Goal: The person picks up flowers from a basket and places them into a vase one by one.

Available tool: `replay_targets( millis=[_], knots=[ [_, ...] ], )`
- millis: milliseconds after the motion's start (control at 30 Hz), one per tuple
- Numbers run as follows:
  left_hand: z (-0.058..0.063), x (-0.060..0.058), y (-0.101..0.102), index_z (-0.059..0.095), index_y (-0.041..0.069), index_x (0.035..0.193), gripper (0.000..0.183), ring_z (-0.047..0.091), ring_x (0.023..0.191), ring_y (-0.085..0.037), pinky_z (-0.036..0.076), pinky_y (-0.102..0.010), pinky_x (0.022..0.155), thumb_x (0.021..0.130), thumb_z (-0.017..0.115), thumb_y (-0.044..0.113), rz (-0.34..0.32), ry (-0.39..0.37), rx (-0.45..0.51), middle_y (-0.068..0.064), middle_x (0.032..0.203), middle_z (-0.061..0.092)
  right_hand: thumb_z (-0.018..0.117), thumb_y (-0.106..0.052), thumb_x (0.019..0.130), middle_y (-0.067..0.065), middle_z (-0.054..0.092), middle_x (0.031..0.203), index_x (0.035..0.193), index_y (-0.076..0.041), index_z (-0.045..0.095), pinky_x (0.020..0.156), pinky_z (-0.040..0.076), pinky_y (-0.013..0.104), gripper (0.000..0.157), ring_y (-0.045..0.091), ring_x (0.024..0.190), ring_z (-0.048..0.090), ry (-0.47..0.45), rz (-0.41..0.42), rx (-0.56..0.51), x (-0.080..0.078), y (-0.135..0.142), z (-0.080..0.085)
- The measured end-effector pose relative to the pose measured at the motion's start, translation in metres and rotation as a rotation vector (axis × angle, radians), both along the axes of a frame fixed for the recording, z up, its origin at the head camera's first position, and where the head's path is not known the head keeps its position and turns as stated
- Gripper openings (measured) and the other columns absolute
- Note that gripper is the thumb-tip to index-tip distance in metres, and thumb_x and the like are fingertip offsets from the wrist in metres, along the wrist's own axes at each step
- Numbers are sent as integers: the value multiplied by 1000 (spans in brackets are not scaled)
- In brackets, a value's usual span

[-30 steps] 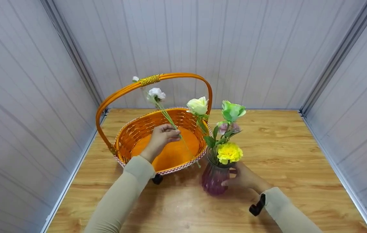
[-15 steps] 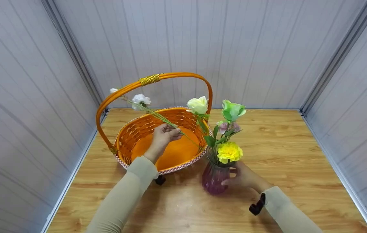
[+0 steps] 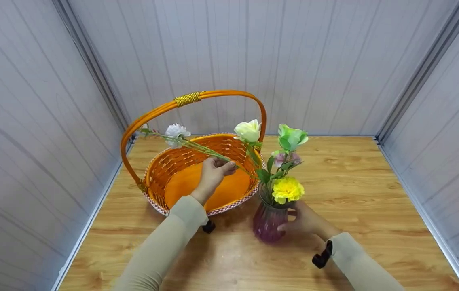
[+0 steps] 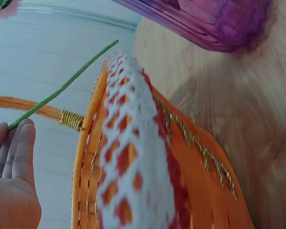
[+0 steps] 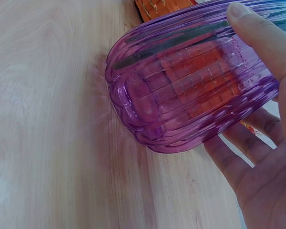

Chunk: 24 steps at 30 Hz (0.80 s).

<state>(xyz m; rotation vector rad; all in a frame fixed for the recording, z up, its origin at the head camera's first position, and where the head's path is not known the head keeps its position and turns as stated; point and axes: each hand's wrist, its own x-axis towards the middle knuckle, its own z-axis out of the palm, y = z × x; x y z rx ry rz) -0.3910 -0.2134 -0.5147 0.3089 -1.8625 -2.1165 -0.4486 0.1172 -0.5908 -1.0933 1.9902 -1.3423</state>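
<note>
My left hand (image 3: pixel 215 173) pinches the thin green stem (image 4: pixel 62 89) of a white artificial flower over the orange wicker basket. Its ruffled white bloom (image 3: pixel 176 135) points left, near the basket handle, while the bare stem end reaches right toward the vase's flowers. On the table right of the basket stands a ribbed purple glass vase (image 3: pixel 269 224). My right hand (image 3: pixel 304 221) holds it from the right, with the thumb (image 5: pixel 257 36) along one side and the fingers around the other. In the vase are a cream rose (image 3: pixel 248 131), a green rose (image 3: pixel 291 137), a yellow carnation (image 3: pixel 287 190) and a small pinkish bloom (image 3: pixel 279 159).
The orange basket (image 3: pixel 164 171) with white-and-red rim trim has a tall arched handle (image 3: pixel 229 93) wrapped in gold. Wooden tabletop (image 3: pixel 358 194) extends right and in front. Pale panel walls (image 3: pixel 294 60) close off the back and both sides.
The white flower has tipped over, its bloom dropping down and left and its stem end swinging up. My left hand has shifted slightly right. The right hand and vase have stayed in place.
</note>
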Motion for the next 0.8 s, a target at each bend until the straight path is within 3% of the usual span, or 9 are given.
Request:
replay_targets(
  millis=[167, 400, 567, 800],
  knots=[
    [-2, -5, 12, 71, -8, 111, 14, 81, 92, -23, 65, -44, 96, 104, 72, 4, -28, 1, -53, -22, 105, 79, 94, -17, 86, 22, 49, 163, 162, -5, 43, 122, 41, 67, 92, 49, 152, 45, -3, 2, -1, 0, 0, 0],
    [-8, -6, 23, 72, -14, 115, 20, 81, 99, -29, 65, -42, 96, 104, 70, 3, -47, -10, -115, -27, 111, 79, 94, -15, 86, 23, 49, 162, 161, -4, 44, 122, 42, 67, 92, 49, 151, 46, -1, 2, -1, -1, -1, -2],
    [-8, -1, 25, 75, -12, 112, 19, 81, 99, -28, 66, -39, 94, 104, 71, 4, -45, 10, -193, -25, 109, 80, 94, -14, 85, 23, 49, 162, 162, -5, 43, 122, 41, 67, 93, 49, 151, 46, -3, 4, -8, 0, -1, -2],
    [3, 13, 21, 81, -2, 107, 13, 79, 95, -24, 65, -39, 93, 103, 73, 8, -47, 30, -291, -17, 105, 82, 94, -14, 85, 23, 47, 163, 163, -4, 41, 122, 40, 68, 95, 50, 150, 46, 1, 2, -21, 0, -1, -2]
  ],
)
